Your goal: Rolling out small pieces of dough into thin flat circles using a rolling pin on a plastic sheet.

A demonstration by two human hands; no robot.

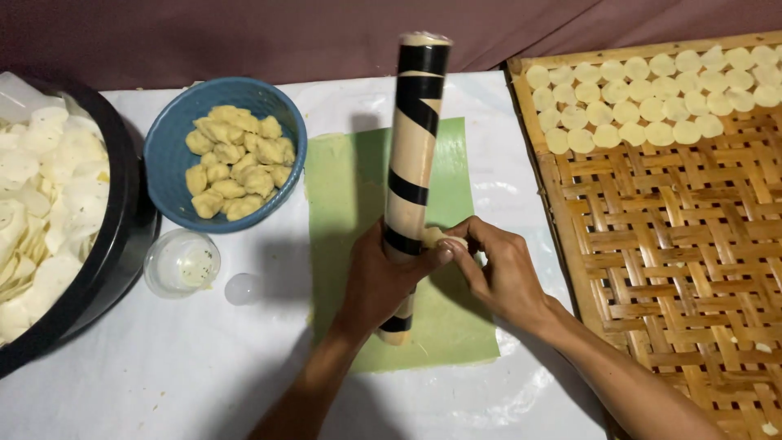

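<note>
Hands over a green mat (pixel 358 204): left hand (pixel 379 281) was closed around a striped rolling pin (pixel 411 163) lying along the mat, while right hand (pixel 497 269) pinched a dough piece (pixel 434 236) against the pin, beside a woven tray (pixel 676 244).

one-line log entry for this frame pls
left hand: grips striped roller upright | right hand: pinches dough piece at roller | base: green mat | nearby: blue bowl, woven tray
</note>
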